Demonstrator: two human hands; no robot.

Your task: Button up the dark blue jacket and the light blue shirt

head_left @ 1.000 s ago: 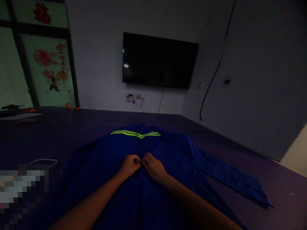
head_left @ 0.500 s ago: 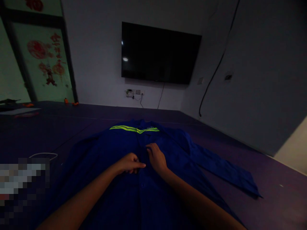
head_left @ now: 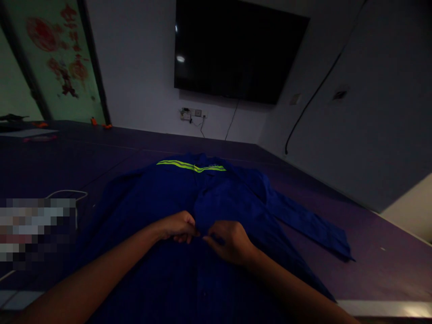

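Observation:
A blue work jacket (head_left: 175, 193) with a yellow-green reflective stripe (head_left: 178, 164) across the chest lies spread out, front side up. My left hand (head_left: 180, 227) is closed at its middle, thumb and fingers pinching the front placket. Facing it from the other side, my right hand (head_left: 229, 238) has its thumb and fingers bent together on the placket edge. The fingertips of both hands almost meet there. Dim light hides any button between them. One sleeve (head_left: 310, 220) stretches out to the right.
Beneath the jacket is a purple surface (head_left: 364, 261) with a pale front edge. A pixelated patch and a white cord (head_left: 67, 191) are at the left. Small orange objects (head_left: 107, 126) lie near the glass door (head_left: 50, 58). A television (head_left: 236, 49) hangs on the wall.
My right hand has turned and come down, its fingers now bent in to the placket beside my left hand. The left still pinches there. The view has tilted downward.

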